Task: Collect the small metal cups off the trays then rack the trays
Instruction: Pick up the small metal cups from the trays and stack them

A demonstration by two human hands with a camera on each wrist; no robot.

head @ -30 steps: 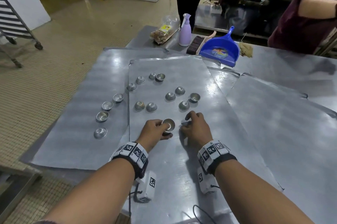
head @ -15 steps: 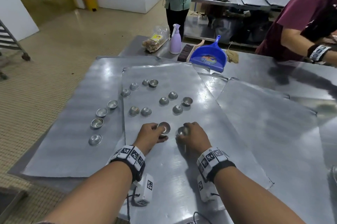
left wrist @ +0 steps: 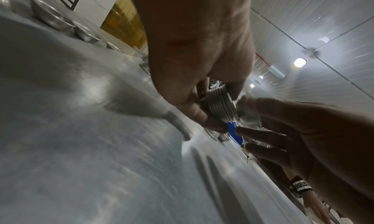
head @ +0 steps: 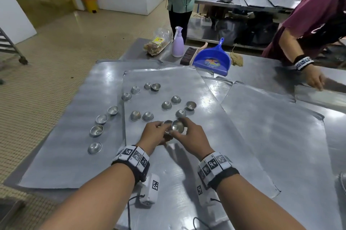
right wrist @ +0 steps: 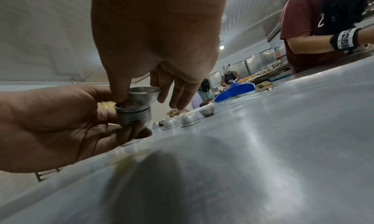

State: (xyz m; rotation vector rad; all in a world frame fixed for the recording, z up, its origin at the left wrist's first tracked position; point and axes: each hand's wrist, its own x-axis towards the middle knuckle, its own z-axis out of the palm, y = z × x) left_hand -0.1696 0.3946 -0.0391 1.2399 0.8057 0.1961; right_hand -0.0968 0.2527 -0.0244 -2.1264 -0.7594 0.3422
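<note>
Loose metal cups (head: 148, 116) lying on the trays (head: 243, 126): fourteen counted. One nested stack of cups (right wrist: 134, 115), plus one single cup (right wrist: 144, 95) held above it. Overlapping trays: at least four; exact number indeterminate.

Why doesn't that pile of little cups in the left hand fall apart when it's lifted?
The stack is nested, rims packed tight, so it probably moves as one stiff piece. The left hand wraps its side, which likely stops slipping. The thin shiny metal looks light but slick; the top cup, pinched by the right hand, sits high and could tip off.
</note>
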